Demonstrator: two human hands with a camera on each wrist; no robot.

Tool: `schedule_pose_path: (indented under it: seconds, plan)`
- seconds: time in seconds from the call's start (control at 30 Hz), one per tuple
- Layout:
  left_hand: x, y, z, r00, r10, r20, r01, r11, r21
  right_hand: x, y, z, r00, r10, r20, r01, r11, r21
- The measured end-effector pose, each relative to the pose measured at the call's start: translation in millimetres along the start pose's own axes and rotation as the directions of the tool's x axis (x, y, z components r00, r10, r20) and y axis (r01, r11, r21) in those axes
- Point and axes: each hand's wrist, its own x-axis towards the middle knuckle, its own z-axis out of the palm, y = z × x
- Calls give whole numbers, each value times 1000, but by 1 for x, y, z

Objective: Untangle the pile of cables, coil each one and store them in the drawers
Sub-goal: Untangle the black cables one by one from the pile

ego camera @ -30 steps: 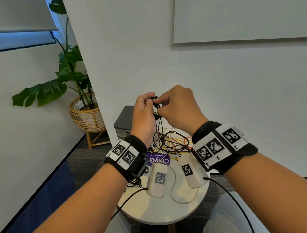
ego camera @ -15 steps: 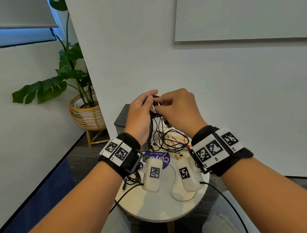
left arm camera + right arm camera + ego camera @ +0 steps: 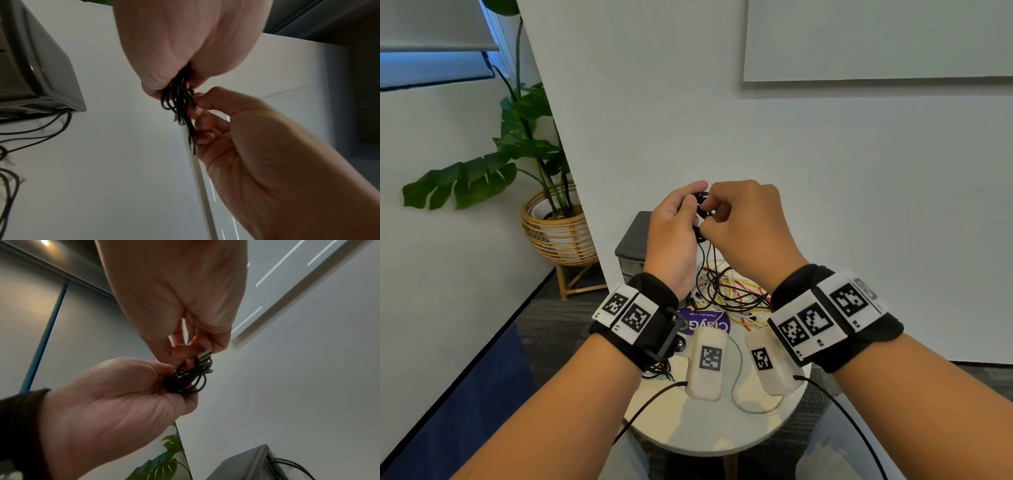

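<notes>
Head view: left hand [image 3: 674,236] grips a small coil of thin black cable [image 3: 188,378] above the worktop [image 3: 709,431]; right hand [image 3: 746,229] pinches its plug end. It looks light, limp and springy, so hold across the loops. Cable pile [image 3: 732,294] lies at 6 o'clock, drawers [image 3: 631,246] at 8, wall close behind.

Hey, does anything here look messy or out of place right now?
Only the cable pile: black, white, red and yellow leads lie tangled on the round table. Strands hang into it below the black coil held by the left hand and right hand.
</notes>
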Motion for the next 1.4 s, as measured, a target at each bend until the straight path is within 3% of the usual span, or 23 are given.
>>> schedule_pose_path:
  seconds: [0.33, 0.47, 0.53, 0.67, 0.73, 0.8, 0.87, 0.97, 1.07, 1.23, 1.3, 1.4]
  plan:
    - [4, -18, -8, 994, 112, 10, -111, 956, 271, -1, 10, 6, 994, 68, 79, -58, 991, -123]
    - [0, -25, -9, 985, 156, 76, -173, 917, 359, 6, 6, 9, 960, 146, 240, -68, 950, -304]
    - [-2, -26, -9, 981, 162, 109, -192, 896, 401, 10, 10, 13, 947, 186, 262, -93, 939, -331]
    - [1, -18, -16, 986, 133, 98, -161, 905, 395, 7, 19, 9, 973, 89, 214, -39, 973, -228]
    - [2, -13, -20, 990, 86, 114, -122, 925, 361, 3, 24, 3, 982, 35, 187, -25, 998, -59]
    - [3, -8, -22, 992, 28, 125, -66, 949, 308, 2, 34, -1, 990, 90, 111, -108, 980, 167]
    - [3, -4, -24, 992, -31, 121, 1, 972, 235, 3, 47, -4, 964, 252, 80, -264, 903, 339]
    - [2, -1, -23, 987, -76, 139, 48, 980, 195, -2, 57, -3, 873, 370, 318, -485, 727, 486]
    - [2, -1, -19, 985, -95, 145, 67, 980, 185, -9, 63, 1, 812, 278, 513, -574, 536, 619]
    - [3, 0, -18, 988, -82, 133, 56, 981, 188, -10, 77, 11, 764, 187, 617, -645, 210, 735]
    - [4, 0, -18, 989, -78, 125, 54, 982, 181, -12, 78, 14, 774, 135, 619, -633, 134, 762]
    - [4, -1, -16, 993, -56, 104, 35, 980, 198, -17, 78, 18, 789, 87, 608, -614, 103, 783]
